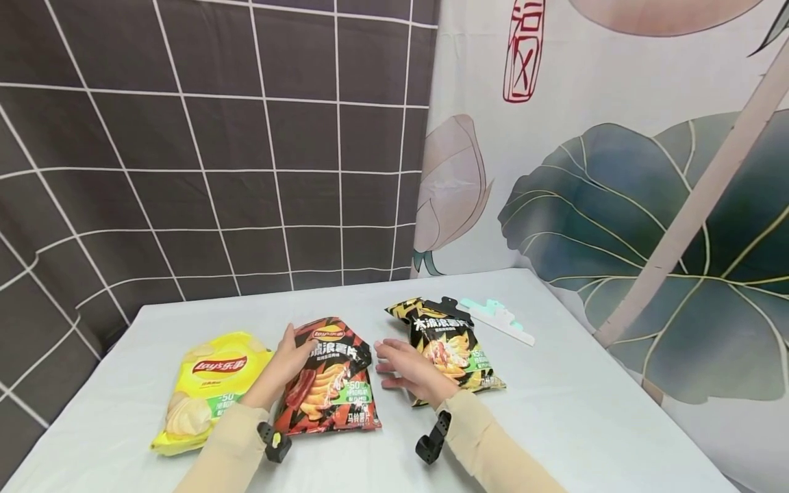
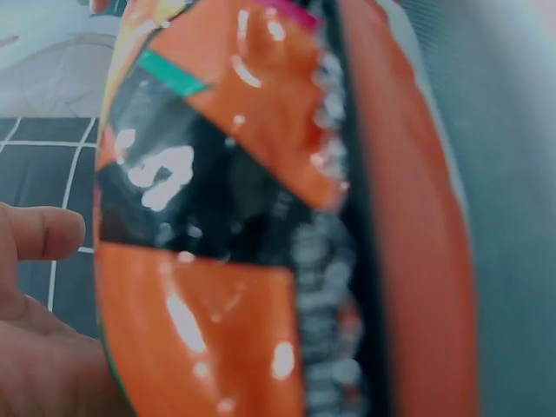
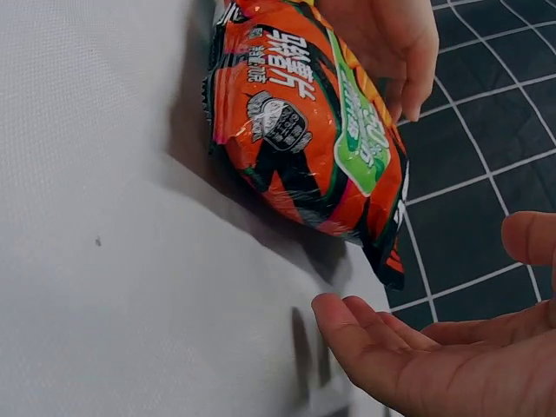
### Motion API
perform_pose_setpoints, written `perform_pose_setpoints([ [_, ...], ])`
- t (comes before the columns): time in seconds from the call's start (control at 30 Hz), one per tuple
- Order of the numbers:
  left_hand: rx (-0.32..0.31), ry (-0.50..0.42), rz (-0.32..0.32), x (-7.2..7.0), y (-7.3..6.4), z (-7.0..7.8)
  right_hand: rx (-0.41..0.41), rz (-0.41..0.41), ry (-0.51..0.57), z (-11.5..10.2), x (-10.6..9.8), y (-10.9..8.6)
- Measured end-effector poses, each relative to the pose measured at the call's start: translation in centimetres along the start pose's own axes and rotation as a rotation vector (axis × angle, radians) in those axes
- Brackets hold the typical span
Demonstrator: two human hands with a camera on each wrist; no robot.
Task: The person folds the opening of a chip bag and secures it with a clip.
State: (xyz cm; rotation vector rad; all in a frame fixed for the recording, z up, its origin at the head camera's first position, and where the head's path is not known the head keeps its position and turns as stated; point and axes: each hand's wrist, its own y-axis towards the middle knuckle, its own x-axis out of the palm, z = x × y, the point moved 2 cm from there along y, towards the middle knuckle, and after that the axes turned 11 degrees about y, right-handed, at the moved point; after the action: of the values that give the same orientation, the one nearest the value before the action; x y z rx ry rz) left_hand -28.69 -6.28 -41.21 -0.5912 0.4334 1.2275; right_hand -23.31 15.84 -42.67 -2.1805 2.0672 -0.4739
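Note:
A red Lay's chip bag (image 1: 329, 376) lies face up on the white table, between the two hands. At its left side is my left hand (image 1: 279, 370), its thumb reaching over the bag's front and its fingers along the edge; some fingertips are hidden. In the left wrist view, the bag's puffed lower end fills the middle, with thumb and palm beside it. My right hand (image 1: 416, 371) hovers apart from the red bag's right side, fingers loosely extended and holding nothing. It partly covers a black chip bag (image 1: 446, 342) in the head view.
A yellow Lay's bag (image 1: 209, 390) lies left of the left forearm. A black bag clip (image 1: 448, 308) sits at the black bag's top; a white clip (image 1: 502, 320) and a mint-green clip (image 1: 487, 306) lie behind it. Dark gridded cloth (image 1: 216, 157) hangs behind the table (image 1: 585, 411).

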Motion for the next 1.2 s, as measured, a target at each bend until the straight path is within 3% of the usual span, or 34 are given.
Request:
perform_pose_setpoints([
  [0.2,-0.027,-0.052,-0.039,0.2,0.2,-0.5,0.016,-0.022,0.024,0.7,0.0,0.3],
  [0.4,-0.050,-0.041,-0.049,0.4,0.3,-0.9,0.032,-0.042,0.046,1.3,0.4,0.7],
  [0.8,0.003,-0.047,-0.030,0.9,0.5,-1.2,0.028,-0.081,-0.031,1.8,1.7,0.7],
  [1.2,0.029,-0.019,-0.002,1.0,0.3,-0.7,0.043,-0.096,-0.021,2.0,2.1,0.5],
])
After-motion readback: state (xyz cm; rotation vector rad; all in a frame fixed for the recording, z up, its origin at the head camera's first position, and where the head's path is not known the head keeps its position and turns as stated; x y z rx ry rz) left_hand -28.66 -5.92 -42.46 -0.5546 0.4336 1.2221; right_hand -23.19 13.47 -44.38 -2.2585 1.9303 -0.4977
